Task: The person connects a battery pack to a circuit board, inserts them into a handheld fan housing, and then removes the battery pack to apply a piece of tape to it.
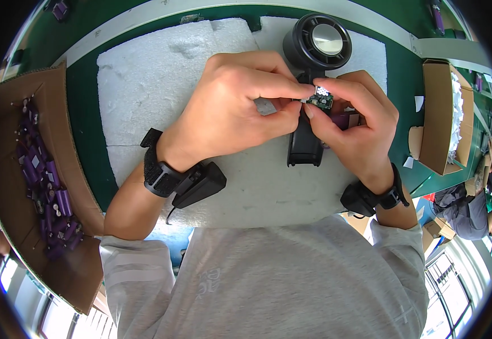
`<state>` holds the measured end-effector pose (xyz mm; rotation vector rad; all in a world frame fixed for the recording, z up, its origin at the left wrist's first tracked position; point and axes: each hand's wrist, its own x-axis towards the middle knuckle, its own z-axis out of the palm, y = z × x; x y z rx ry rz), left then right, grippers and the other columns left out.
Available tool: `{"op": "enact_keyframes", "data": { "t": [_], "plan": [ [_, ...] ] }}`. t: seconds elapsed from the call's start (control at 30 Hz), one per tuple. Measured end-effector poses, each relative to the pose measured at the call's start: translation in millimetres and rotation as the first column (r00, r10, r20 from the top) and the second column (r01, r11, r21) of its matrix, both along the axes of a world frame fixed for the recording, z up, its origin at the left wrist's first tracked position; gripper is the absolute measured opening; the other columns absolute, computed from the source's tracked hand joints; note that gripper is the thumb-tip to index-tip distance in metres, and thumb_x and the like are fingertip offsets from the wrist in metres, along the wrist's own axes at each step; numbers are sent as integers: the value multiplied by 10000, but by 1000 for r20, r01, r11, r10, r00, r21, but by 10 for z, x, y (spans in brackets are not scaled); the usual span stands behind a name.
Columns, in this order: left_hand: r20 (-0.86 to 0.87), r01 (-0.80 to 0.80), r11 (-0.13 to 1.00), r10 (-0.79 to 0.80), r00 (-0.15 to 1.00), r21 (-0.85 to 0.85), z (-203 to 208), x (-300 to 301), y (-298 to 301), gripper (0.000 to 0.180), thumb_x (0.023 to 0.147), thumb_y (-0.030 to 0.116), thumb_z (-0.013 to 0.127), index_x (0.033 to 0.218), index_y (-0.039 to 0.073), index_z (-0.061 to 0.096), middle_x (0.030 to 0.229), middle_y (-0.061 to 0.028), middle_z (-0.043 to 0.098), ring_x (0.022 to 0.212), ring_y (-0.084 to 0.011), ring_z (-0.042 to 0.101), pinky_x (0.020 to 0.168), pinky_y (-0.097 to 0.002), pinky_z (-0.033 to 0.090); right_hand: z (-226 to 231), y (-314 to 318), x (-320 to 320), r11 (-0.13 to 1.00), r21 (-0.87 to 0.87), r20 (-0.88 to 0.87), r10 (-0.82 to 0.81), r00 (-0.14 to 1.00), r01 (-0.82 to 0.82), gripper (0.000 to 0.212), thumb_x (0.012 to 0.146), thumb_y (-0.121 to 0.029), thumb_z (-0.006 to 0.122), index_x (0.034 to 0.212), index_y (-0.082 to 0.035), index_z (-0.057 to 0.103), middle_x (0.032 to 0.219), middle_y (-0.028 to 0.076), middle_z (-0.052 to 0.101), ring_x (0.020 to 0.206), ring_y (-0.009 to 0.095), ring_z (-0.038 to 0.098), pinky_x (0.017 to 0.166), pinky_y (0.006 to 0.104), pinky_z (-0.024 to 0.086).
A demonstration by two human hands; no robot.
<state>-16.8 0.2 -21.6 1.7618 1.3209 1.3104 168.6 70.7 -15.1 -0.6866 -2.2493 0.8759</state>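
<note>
A small green circuit board [320, 100] with white parts sits between my two hands, above the handle of a black handheld fan [306, 141]. My right hand [362, 116] pinches the board between thumb and index finger. At the board's left edge, thumb and index finger of my left hand [240, 101] are pressed together; what is between them is too small to tell. The fan's round head, with a silver disc in its middle, points away from me. A purple cylindrical battery [342, 120] shows partly beneath my right hand.
White foam sheets [144, 85] cover the green table [85, 113] under the work. On the left stands a cardboard box [82, 169] with several purple batteries [48, 181]. At the right is another cardboard box [437, 118] with white items inside. A person [463, 212] sits farther right.
</note>
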Motion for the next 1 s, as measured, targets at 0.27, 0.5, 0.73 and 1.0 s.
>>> {"op": "enact_keyframes", "data": {
  "t": [0.27, 0.5, 0.73, 1.0],
  "plan": [
    [-58, -17, 1000, 18, 998, 20, 14, 1, 1, 277, 657, -79, 656, 897, 46, 717, 755, -58, 635, 634, -138, 613, 547, -222, 489, -1, -12, -19, 1000, 8, -9, -25, 1000, 25, 354, 626, 44, 746, 959, -41, 661, 789, 41, 587, 577, 69, 521, 469, 177, 401],
    [-63, -16, 1000, 17, 998, 24, 6, 1, -3, 267, 661, -77, 661, 891, 46, 718, 744, -55, 627, 622, -137, 605, 534, -226, 486, -10, -22, -16, 999, 24, -14, -29, 999, 29, 343, 635, 42, 743, 957, -39, 660, 793, 39, 589, 581, 67, 524, 473, 177, 406],
    [-27, 6, 1000, -6, 1000, 24, -41, -5, 19, 306, 669, -81, 661, 949, 41, 677, 808, -57, 622, 663, -152, 607, 586, -235, 499, -4, -15, -9, 996, -84, 19, -42, 999, 44, 277, 709, 14, 738, 966, -27, 645, 817, 34, 587, 611, 60, 540, 494, 177, 421],
    [-50, -44, 982, 35, 998, -184, 3, 91, -32, 411, 665, -76, 686, 1031, 47, 544, 922, -38, 586, 765, -156, 604, 677, -245, 506, 37, -40, -47, 981, -178, -7, -81, 997, 78, 185, 743, -27, 717, 919, -32, 661, 754, 38, 585, 551, 76, 541, 478, 204, 422]
  ]
}}
